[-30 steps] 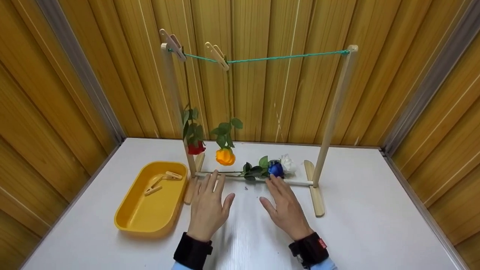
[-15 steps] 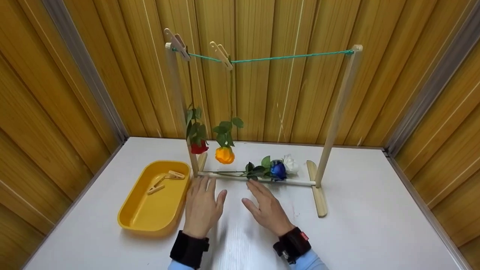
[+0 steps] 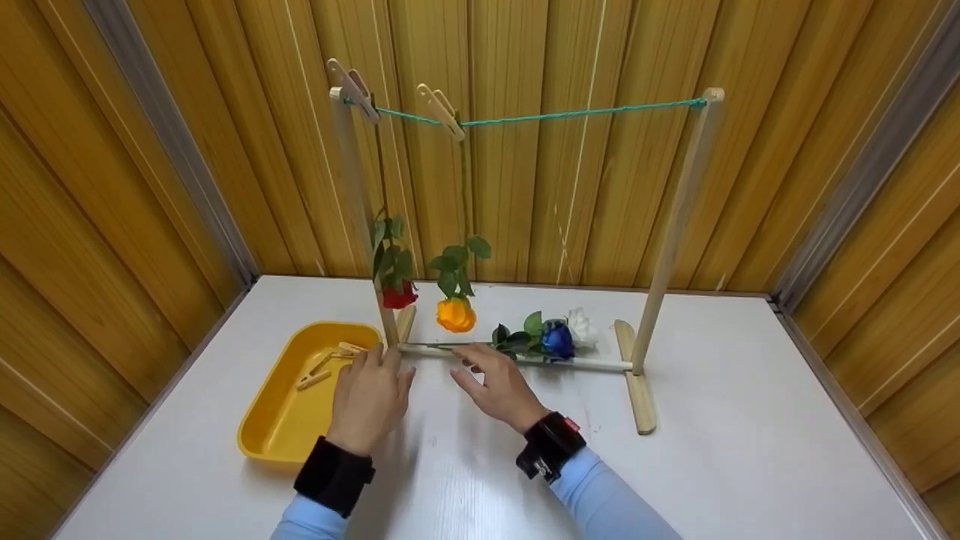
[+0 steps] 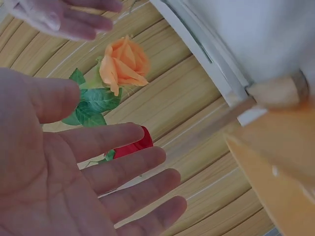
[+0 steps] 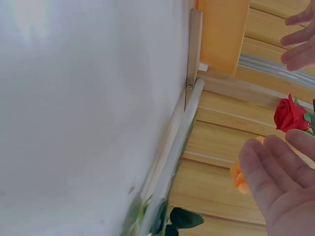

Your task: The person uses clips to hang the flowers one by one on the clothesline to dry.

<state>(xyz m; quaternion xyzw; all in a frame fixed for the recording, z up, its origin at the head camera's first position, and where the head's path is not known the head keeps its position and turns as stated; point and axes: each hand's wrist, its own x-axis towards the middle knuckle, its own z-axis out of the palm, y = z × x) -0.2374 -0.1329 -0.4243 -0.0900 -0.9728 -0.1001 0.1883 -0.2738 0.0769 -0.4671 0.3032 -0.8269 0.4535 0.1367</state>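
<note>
My left hand (image 3: 370, 401), fingers extended, holding nothing, is by the right rim of the yellow tray (image 3: 289, 424); my right hand (image 3: 501, 386), fingers relaxed, likewise unladen, nears the blue rose (image 3: 557, 341), lying left–right, bloom rightward.

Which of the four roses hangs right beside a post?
The red rose, by the left post. The orange rose hangs farther along the line; the blue rose and white rose lie below.
</note>
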